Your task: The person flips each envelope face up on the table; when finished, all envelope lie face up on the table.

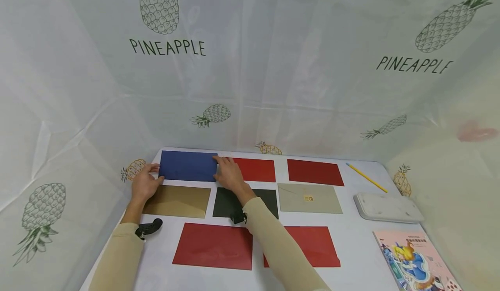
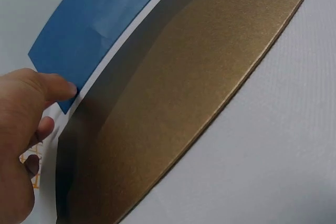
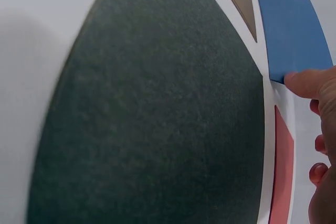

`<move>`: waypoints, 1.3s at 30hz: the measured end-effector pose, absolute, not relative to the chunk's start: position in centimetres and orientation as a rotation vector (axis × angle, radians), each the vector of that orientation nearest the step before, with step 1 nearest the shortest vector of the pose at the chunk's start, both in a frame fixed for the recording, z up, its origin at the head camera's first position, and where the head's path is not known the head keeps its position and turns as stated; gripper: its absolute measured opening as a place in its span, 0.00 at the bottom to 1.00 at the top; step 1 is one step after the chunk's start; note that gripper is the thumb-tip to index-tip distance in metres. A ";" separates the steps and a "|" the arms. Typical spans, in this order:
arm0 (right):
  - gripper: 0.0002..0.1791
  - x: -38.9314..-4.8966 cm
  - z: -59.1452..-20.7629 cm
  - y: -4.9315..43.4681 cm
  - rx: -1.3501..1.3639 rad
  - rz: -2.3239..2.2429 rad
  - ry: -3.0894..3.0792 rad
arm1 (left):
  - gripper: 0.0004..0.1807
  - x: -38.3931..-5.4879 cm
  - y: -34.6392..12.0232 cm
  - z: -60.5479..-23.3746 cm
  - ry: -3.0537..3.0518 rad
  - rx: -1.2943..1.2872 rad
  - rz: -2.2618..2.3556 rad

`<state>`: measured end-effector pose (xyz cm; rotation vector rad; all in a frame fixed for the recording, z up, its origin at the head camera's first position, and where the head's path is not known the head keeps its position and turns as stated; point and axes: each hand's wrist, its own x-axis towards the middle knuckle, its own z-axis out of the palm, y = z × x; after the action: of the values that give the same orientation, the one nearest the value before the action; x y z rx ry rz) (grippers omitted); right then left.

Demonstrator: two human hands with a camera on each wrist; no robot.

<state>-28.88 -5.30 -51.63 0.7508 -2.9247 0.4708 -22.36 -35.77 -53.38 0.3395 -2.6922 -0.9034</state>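
Note:
A blue envelope (image 1: 188, 166) lies at the far left of the white table (image 1: 218, 280), its long side facing me. My left hand (image 1: 145, 183) holds its left edge, thumb near the lower corner (image 2: 71, 88). At the right edge, my right hand (image 1: 230, 174) pinches it, with the thumb on the near corner in the right wrist view. Just below it are a gold envelope (image 1: 177, 201) and a dark green envelope (image 1: 226, 203), the latter partly covered by my right forearm. A bright red envelope (image 1: 258, 170) sits beside my right hand, partly hidden by it.
A dark red envelope (image 1: 315, 172) and a grey envelope (image 1: 310, 198) with a gold label lie farther right. Two red envelopes, left (image 1: 212, 246) and right (image 1: 312, 246), lie in front. At right are a yellow pencil (image 1: 367, 178), a white case (image 1: 386, 207) and a pink book (image 1: 416, 260).

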 end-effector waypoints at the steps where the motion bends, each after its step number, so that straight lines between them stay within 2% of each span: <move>1: 0.40 -28.9 -51.7 -5.3 0.748 0.457 -2.926 | 0.29 -22.5 -35.7 -53.5 -2.698 0.342 -0.904; 13: 0.36 -29.1 -52.3 -5.1 0.715 0.509 -2.958 | 0.29 -22.9 -36.1 -54.0 -2.748 0.300 -0.865; 24: 0.31 -29.1 -52.4 -5.0 0.737 0.380 -2.985 | 0.29 -22.6 -36.1 -53.4 -2.806 0.229 -0.851; 32: 0.22 -28.8 -52.3 -5.2 0.749 0.340 -3.006 | 0.25 -22.6 -36.3 -53.4 -2.824 0.160 -0.850; 39: 0.19 -28.6 -52.0 -5.3 0.772 0.403 -3.003 | 0.25 -22.6 -36.6 -53.2 -2.833 0.173 -0.865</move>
<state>-28.60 -5.28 -52.02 0.7722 -3.0034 0.4030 -22.55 -36.59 -53.25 0.1728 -2.8335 -0.8651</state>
